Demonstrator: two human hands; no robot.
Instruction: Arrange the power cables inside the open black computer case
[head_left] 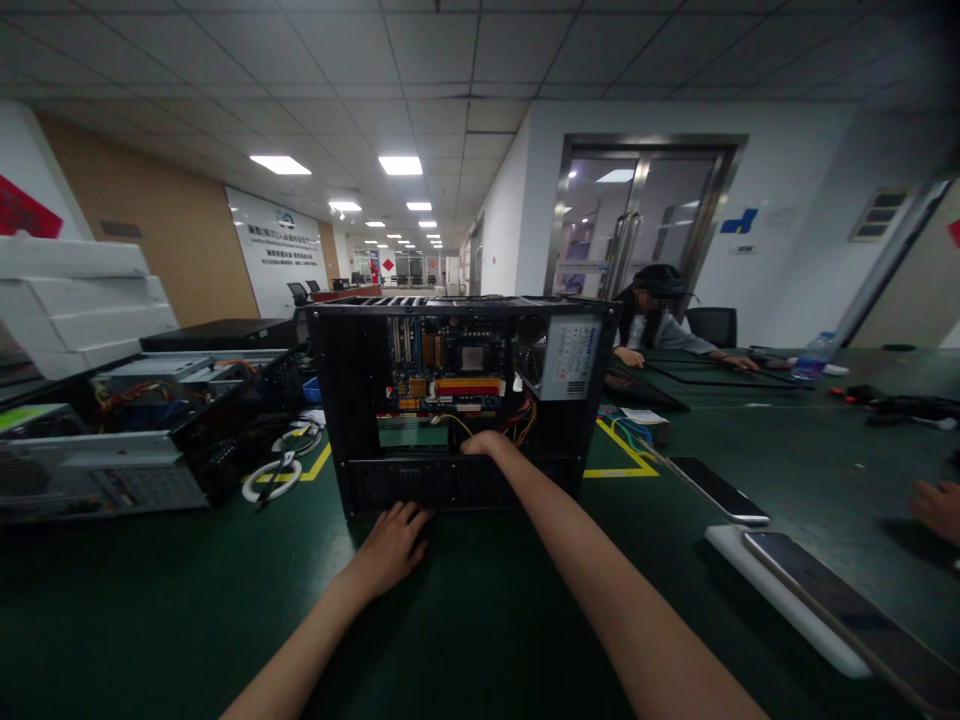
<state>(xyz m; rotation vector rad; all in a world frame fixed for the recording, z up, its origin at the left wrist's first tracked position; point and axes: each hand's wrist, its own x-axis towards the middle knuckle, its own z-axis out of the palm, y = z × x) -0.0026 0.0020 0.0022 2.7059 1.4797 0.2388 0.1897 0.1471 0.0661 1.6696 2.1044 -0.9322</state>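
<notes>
In front of me a black computer case (397, 483) stands on the table with its near side uncovered. Inside it are a motherboard (420, 348) with red and yellow slots, and a grey power supply (574, 355) at the upper right. My right hand (484, 443) reaches over the lower front panel into the case, close to a bundle of coloured cables (529, 415). Its fingers are hidden, so any hold cannot be made out. My left hand (394, 548) lies with fingers extended on the table, fingertips at the case's lower edge.
Another opened computer case (97, 475) lies at left, beside coiled white cables (274, 480). Phones (716, 488) and a white slab (787, 595) lie at right. Across the table sits a person (652, 320); another person's hand (937, 510) shows at the right edge.
</notes>
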